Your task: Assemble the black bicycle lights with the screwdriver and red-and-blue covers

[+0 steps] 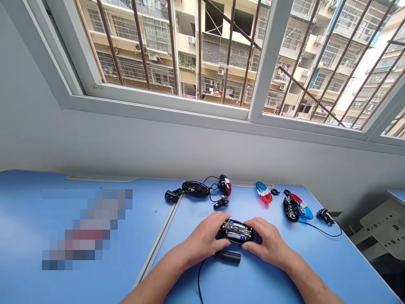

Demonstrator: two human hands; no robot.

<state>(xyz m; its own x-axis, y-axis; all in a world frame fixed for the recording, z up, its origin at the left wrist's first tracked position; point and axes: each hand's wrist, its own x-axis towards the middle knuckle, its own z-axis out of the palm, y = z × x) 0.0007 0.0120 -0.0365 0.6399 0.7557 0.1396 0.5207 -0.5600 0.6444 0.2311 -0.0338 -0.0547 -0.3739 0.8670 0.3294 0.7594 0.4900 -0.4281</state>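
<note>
An oval black battery housing (236, 231) lies on the blue desk, its inside facing up with blue-and-silver batteries and a circuit board showing. My left hand (211, 231) grips its left end between thumb and fingers. Around the right end, my right hand (265, 240) closes in the same way. Just below the housing, near my left thumb, rests a black cylindrical handle (228, 257), with a black cable (199, 280) running off towards the desk's front edge. The undersides of the fingers and the housing's bottom are hidden.
Behind my hands lie a black oval unit (195, 189), a black clip-like part (172, 195) and a red-white-blue light (225, 185) with wires. Farther right are a red-and-blue cover (263, 192), another opened housing (290, 208) and a cabled black part (325, 216). A desk seam (160, 240) runs left of me.
</note>
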